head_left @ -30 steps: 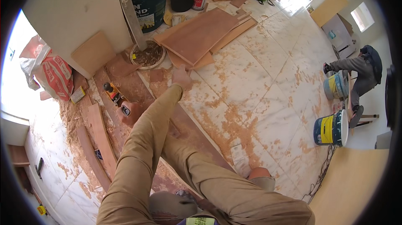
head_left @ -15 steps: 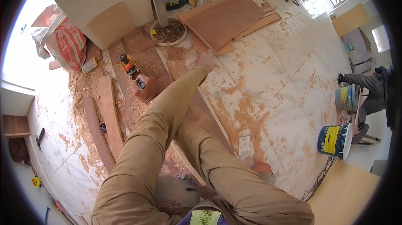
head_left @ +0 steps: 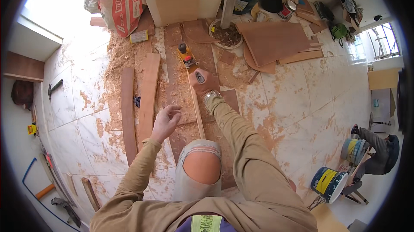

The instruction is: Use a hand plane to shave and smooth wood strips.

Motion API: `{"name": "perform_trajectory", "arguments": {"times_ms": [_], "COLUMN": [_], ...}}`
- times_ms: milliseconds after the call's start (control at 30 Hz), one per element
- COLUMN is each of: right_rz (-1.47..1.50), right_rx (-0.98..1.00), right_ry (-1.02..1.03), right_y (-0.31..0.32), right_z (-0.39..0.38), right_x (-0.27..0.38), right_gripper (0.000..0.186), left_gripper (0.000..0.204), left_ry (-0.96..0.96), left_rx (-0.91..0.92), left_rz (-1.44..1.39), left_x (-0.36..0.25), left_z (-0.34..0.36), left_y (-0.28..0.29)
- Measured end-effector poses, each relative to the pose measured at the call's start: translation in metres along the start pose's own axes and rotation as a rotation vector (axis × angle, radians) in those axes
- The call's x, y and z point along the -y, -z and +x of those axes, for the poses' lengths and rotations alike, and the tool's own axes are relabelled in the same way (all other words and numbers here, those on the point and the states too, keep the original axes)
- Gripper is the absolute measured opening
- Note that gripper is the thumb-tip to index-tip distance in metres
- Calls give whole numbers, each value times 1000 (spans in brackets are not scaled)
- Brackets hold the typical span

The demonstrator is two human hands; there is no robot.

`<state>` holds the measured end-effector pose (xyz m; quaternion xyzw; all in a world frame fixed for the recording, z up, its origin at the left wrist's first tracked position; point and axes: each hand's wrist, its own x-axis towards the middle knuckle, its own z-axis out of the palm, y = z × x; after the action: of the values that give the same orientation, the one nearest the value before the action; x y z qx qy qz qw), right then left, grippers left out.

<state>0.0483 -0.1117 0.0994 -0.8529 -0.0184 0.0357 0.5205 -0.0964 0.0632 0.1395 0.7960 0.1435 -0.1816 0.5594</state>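
Sawdust and shavings [head_left: 116, 57] coat the pale tile floor [head_left: 302, 98], thickest toward its far left part. A red-and-white sack [head_left: 125, 9] stands by the far wall, and a hammer [head_left: 55, 88] lies near the floor's left edge. Reddish panels [head_left: 276, 42] are piled toward the far edge beside a round tub of shavings [head_left: 226, 37]. At the right edge, a co-worker in grey [head_left: 374, 152] is next to two buckets [head_left: 330, 183].

The hands are apart. The right hand [head_left: 202, 82] is closed around the rear of a yellow-and-black hand plane [head_left: 186, 54], whose front knob points away toward the floor's far edge. The plane is at the far end of a narrow wood strip [head_left: 197, 111], which runs back along the dark boards toward the person's bare knee [head_left: 201, 167]. The left hand [head_left: 167, 123] is half open, fingers loosely bent and empty, near the right edge of a long reddish board [head_left: 149, 89]; whether it touches anything cannot be told.

The right fist covers the plane's rear, so its contact with the strip is hidden. The knee blocks the strip's near end. The sack's top is cut off, and the co-worker's hands are hard to make out.
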Motion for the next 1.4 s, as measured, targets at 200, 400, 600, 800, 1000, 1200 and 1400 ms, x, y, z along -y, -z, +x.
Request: {"name": "perform_trajectory", "arguments": {"times_ms": [200,400,600,800,1000,1200,1400], "right_rz": [-88,-746,-948,-650,-227,-715,-669], "right_rx": [164,-84,-28,-70,-563,-377,-129], "right_ry": [246,19,160,91,33,-533,-380], "right_y": [200,401,408,368,561,665,674], "right_z": [-12,50,184,210,417,636,661], "right_x": [8,-43,-205,-203,-291,-500,-591], "right_gripper": [29,26,21,28,29,58,48], "left_gripper": [25,30,31,36,38,50,92], "left_ry": [-181,-533,-508,-460,-255,188,715], "left_rx": [-62,222,-4,-126,-217,-690,-639], "left_rz": [101,373,166,343,239,618,529], "left_x": [-57,-165,-246,-270,-245,-155,-91], "left_z": [43,150,255,374,365,241,154], "left_y": [11,-114,-293,-377,-307,-158,-132]}}
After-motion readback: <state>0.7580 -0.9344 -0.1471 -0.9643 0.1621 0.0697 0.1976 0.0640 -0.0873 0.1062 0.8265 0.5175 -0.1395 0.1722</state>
